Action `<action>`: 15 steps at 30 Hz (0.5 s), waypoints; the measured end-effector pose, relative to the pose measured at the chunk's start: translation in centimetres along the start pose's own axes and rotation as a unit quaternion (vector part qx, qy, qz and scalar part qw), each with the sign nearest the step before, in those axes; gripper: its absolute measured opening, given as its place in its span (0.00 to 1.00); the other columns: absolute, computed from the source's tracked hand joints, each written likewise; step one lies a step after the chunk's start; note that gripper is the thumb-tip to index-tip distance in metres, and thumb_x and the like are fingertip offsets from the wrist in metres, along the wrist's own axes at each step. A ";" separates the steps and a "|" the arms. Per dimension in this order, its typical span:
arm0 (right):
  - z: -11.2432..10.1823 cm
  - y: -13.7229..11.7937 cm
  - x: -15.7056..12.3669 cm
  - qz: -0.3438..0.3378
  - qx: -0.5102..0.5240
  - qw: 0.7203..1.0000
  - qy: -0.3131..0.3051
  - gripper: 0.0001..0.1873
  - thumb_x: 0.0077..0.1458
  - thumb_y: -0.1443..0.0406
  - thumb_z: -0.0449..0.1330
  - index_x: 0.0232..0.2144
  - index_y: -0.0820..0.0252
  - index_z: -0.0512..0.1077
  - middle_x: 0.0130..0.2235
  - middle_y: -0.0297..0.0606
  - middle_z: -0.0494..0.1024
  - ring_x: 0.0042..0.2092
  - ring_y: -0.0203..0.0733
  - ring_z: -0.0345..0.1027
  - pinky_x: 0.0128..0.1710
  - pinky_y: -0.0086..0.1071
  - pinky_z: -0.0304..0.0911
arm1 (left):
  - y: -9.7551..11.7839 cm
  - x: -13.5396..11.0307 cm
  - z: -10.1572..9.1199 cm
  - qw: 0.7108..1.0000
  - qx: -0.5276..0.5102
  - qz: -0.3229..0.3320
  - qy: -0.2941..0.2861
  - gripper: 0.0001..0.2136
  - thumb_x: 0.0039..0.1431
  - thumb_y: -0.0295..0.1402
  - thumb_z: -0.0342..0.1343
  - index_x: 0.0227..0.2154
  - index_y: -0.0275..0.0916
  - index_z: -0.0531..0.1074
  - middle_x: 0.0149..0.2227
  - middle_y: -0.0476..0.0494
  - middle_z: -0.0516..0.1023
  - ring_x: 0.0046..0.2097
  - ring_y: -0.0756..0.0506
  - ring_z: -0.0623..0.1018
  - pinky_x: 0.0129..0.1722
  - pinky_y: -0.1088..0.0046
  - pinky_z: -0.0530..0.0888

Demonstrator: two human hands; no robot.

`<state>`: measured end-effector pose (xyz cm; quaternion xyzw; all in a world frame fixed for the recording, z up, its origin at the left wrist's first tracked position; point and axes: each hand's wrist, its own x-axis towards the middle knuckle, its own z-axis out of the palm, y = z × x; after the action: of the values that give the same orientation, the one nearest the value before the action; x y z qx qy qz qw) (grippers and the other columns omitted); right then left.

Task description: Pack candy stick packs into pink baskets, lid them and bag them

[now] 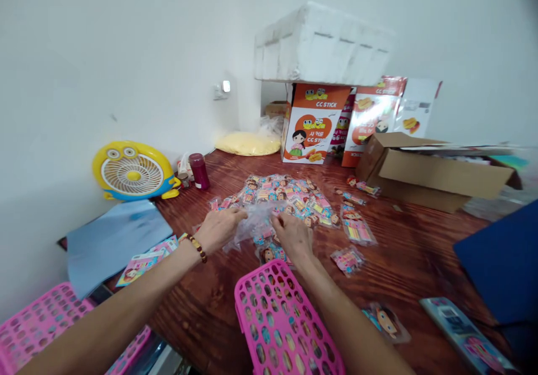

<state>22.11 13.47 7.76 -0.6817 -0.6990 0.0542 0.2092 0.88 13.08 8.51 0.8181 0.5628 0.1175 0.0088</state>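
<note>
Clear plastic bag [252, 226] is stretched between the two hands near the middle of the table [420, 251]. Left hand [221, 226] pinches its left edge with curled fingers, and right hand [294, 235] grips its right edge the same way; both hands are closed on the film. Just behind the bag lies a heap of small candy packets [290, 195], and single packets are scattered to its right. At the near edge of the table a pink basket [281, 319] stands between the forearms, close under the right wrist. A second pink basket [37, 324] is at the near left corner, cut off by the frame. Along the left edge are a blue folder [113, 240], a yellow fan [132, 173] and a dark red bottle [199, 170]. At the far edge stand orange cartons [313, 123] with a white foam box [323, 44] on top, and an open cardboard box [432, 173] is beside them. What is inside the bag is hard to see. The table is dark reddish wood, the walls are white.
</note>
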 end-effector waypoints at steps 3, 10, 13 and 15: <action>-0.2 -0.1 -0.8 0.014 0.010 1.000 0.008 0.15 0.62 0.59 0.52 0.30 0.54 0.76 0.31 0.36 0.80 0.33 0.39 0.70 0.28 0.31 0.42 | 0.4 -0.1 -0.8 0.993 0.055 -0.095 0.033 0.14 0.64 0.35 0.43 0.47 0.37 0.69 0.45 0.33 0.76 0.42 0.35 0.80 0.39 0.56 0.75; 1.6 2.3 -2.0 0.033 0.093 0.995 -0.019 0.16 0.61 0.59 0.51 0.27 0.55 0.75 0.29 0.35 0.78 0.32 0.38 0.69 0.27 0.29 0.44 | 1.6 1.2 -2.9 0.985 0.068 -0.141 0.073 0.24 0.59 0.28 0.47 0.60 0.37 0.54 0.53 0.34 0.68 0.43 0.37 0.81 0.40 0.59 0.78; 0.7 3.3 -2.8 0.038 0.129 0.990 -0.048 0.20 0.62 0.51 0.51 0.29 0.56 0.75 0.29 0.34 0.78 0.32 0.39 0.70 0.28 0.28 0.49 | 3.1 2.0 -2.6 0.987 0.099 -0.104 0.071 0.32 0.59 0.22 0.43 0.66 0.39 0.44 0.56 0.32 0.65 0.42 0.39 0.81 0.39 0.60 0.78; -1.0 3.2 -3.9 0.025 0.140 0.990 0.017 0.18 0.61 0.50 0.53 0.35 0.56 0.75 0.31 0.35 0.79 0.33 0.41 0.71 0.30 0.29 0.54 | 4.3 2.4 -2.1 0.987 0.132 -0.068 0.068 0.33 0.58 0.19 0.41 0.67 0.39 0.42 0.60 0.29 0.62 0.40 0.40 0.82 0.37 0.61 0.79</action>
<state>25.43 9.70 6.70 -0.6636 -0.6636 0.1452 0.3132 5.18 13.50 11.59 0.7623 0.6266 0.0966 -0.1301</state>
